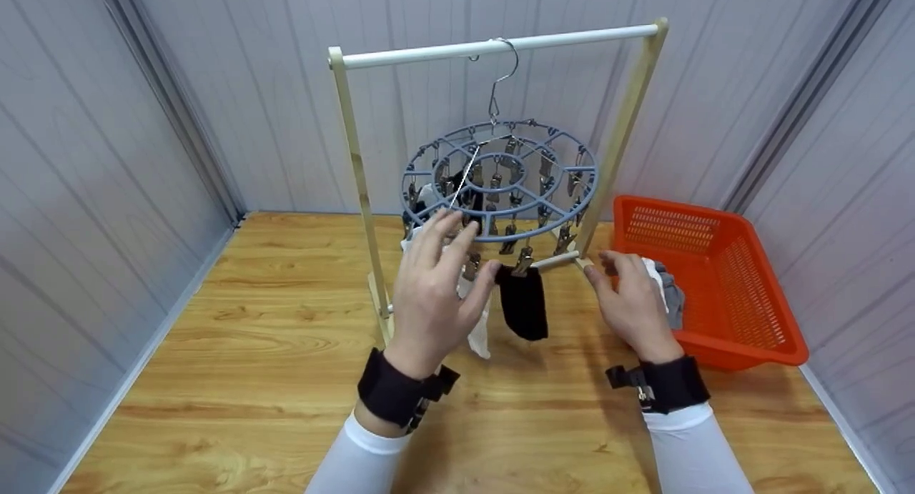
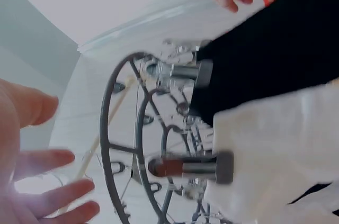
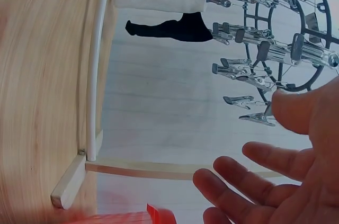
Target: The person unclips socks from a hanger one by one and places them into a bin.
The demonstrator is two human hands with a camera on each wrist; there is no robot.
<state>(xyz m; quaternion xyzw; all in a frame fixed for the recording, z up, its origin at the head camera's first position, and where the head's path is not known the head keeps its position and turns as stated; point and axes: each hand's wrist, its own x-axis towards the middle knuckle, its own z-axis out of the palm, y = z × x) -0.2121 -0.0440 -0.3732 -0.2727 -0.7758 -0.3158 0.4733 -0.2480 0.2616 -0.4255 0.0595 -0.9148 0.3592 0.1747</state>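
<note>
Both forearms in white sleeves with black wrist straps are reaching forward over the wooden table (image 1: pixel 214 379). On the left side, the left hand (image 1: pixel 436 294) is hovering with its fingers (image 2: pixel 50 160) spread wide and straight, just below the front rim of the round blue clip hanger (image 1: pixel 500 183), and it is holding nothing. A white sock (image 1: pixel 477 329) is hanging from a clip directly behind this hand, so the hand is hiding part of it, and I cannot tell if the fingertips are touching it. A black sock (image 1: pixel 524 301) is hanging from the next clip, just beside the thumb of the left hand and between the two hands.

On the right side, the right hand (image 1: pixel 632 301) is staying lower, with its fingers (image 3: pixel 238 181) relaxed and a little apart, gripping nothing. It is lying just beside some white and grey socks (image 1: pixel 665 287) at the near edge of the orange basket (image 1: pixel 729 287); contact with them is not visible.

The hanger is hanging by a metal hook from the white bar of a wooden rack (image 1: pixel 354 158)
</note>
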